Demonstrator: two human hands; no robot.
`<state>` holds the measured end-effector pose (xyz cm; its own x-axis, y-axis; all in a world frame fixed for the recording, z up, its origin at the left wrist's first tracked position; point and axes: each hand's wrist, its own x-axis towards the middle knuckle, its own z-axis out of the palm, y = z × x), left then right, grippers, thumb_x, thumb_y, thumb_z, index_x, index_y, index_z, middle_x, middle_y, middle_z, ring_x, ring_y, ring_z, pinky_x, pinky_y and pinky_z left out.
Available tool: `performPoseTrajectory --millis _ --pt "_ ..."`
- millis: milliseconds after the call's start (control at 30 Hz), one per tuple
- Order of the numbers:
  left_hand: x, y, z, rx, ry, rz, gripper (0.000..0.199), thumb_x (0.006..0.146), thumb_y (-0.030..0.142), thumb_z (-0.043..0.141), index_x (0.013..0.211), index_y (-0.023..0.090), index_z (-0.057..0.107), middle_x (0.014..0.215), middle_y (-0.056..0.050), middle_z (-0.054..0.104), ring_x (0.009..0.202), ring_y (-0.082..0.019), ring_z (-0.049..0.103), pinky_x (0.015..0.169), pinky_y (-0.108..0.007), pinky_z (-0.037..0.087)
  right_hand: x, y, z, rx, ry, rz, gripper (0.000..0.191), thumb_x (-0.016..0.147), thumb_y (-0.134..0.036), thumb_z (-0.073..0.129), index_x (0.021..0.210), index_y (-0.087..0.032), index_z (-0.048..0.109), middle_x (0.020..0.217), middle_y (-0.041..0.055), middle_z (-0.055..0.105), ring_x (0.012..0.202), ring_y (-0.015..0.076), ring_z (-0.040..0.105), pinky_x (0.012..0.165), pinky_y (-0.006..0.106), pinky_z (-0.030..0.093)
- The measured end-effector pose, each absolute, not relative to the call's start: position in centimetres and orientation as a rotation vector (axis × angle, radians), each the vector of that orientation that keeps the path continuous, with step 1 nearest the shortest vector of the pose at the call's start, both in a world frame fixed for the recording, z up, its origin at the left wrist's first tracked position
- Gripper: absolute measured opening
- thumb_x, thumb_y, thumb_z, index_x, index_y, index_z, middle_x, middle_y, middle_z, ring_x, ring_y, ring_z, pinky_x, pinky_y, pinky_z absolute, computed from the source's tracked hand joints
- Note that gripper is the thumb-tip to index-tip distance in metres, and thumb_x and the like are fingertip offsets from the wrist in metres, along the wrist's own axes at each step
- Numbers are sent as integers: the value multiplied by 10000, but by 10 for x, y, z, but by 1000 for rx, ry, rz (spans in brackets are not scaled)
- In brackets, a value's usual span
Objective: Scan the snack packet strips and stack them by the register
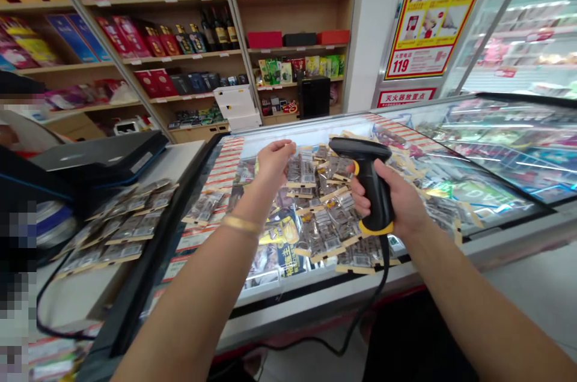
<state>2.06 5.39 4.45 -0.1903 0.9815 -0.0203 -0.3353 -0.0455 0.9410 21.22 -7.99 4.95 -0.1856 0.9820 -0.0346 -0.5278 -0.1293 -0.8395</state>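
Note:
My right hand (401,196) is wrapped round the handle of a black and yellow barcode scanner (372,181), whose head points left above the freezer's glass top. My left hand (276,163) is stretched over the pile, its fingers pinched together at the edge of a small clear packet (303,167); its grip is partly hidden. Many small packets with tan header strips and barcodes (331,223) lie heaped under and between both hands. A smaller group of packets (204,206) lies to the left of my left forearm.
More packets (130,223) lie on the counter at the left, beside a black device (103,151). The scanner's cable (383,280) hangs over the freezer's front edge (406,277). Stocked shelves (189,57) stand behind. Part of a person shows at the far left.

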Motion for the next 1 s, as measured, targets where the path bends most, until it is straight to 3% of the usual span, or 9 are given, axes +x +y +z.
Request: performPoseTrajectory --millis 100,233,300,633,867,1000 --pt "46 65 36 869 1114 1512 216 616 170 750 814 149 666 700 -14 665 616 -113 602 625 -257 491 230 -83 43 -756 -792 1595 319 842 -492 637 952 -192 636 627 -20 502 476 102 413 430 220 376" --pt "60 72 24 919 1165 1552 281 693 67 575 943 157 666 1047 -82 734 954 -141 683 859 -277 520 241 -84 33 -739 -743 1615 305 870 -473 613 968 -185 638 626 -19 517 480 99 425 434 209 387" --pt "64 73 21 950 1163 1567 314 707 49 509 963 161 652 1122 -91 725 1064 -135 669 929 -271 504 243 -82 30 -737 -737 1609 304 876 -466 604 975 -181 637 618 -21 521 475 100 430 428 208 391" --pt "43 60 21 1045 1171 1709 241 714 112 491 878 168 658 973 -62 741 965 -153 688 938 -321 507 232 -76 31 -780 -751 1605 340 830 -490 655 947 -173 618 592 -27 528 446 91 449 406 201 396" --pt "-83 35 15 1440 1591 1709 314 729 176 533 985 126 707 1025 -92 750 969 -194 688 928 -318 514 174 -71 53 -718 -891 1715 336 859 -492 632 965 -173 624 608 -27 536 446 86 455 412 205 406" --pt "-153 20 5 1511 2068 1385 384 763 258 595 1103 107 692 1172 -151 721 1051 -258 678 911 -336 512 113 -65 57 -745 -956 1863 335 859 -496 641 947 -174 606 586 -34 536 435 91 467 395 205 401"
